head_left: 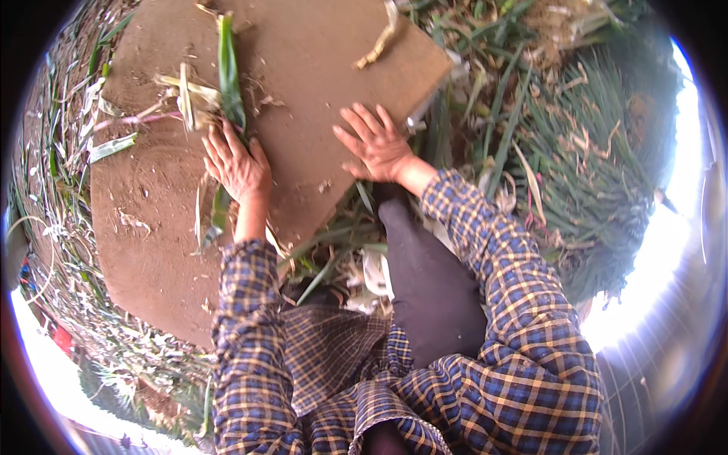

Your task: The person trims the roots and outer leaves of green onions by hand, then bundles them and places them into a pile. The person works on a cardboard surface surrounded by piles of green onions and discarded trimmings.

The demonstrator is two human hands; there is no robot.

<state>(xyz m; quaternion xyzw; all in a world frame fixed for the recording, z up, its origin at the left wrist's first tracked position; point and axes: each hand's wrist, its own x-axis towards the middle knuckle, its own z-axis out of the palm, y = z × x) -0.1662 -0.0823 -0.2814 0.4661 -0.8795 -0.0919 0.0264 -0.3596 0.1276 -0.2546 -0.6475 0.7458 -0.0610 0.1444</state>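
Observation:
A flat brown board point(301, 114), dusted with soil, lies before me. My left hand point(239, 168) rests palm down over it, thumb apart from the fingers. Its fingertips touch dry leaf scraps point(196, 99) at the lower end of a broad green onion-type leaf point(228, 68). Another piece of green leaf point(219, 210) sticks out below that hand, partly hidden by it. Over the board's right edge, my right hand point(375, 145) is spread with its fingers apart, and nothing shows in its grasp. The palms of both hands are hidden.
A dry, curled husk point(381, 37) lies near the board's upper right corner. To the right is a large heap of green onion plants point(586, 165). Leaf litter point(62, 239) covers the ground at left. My leg point(432, 284) is beside the board's lower right edge.

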